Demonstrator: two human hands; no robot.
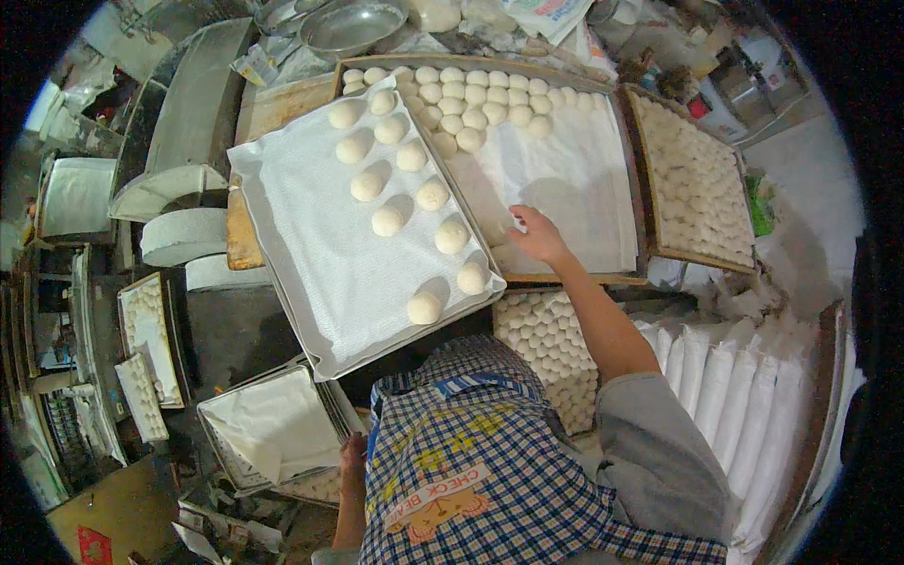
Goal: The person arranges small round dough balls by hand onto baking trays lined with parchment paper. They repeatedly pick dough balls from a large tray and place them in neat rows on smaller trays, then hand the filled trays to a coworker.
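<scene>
My right hand (535,234) is over the lower part of a wooden tray (630,176) lined with white cloth, its fingers apart and nothing seen in them. Round white dough balls (474,93) fill the far part of that tray. To the left, a metal tray (304,282) with a white liner lies tilted, overlapping the wooden tray, and holds two uneven rows of dough balls (387,221). My left hand (354,452) is low at my side, near the right edge of a stack of lined metal trays (272,424); whether it grips them cannot be told.
A wooden tray full of dough balls (692,180) stands at the right, and another full tray (547,346) sits below the worktop. White wrapped bundles (734,402) lie at the lower right. A metal machine (201,106) is at the left, a steel pan (353,25) at the back.
</scene>
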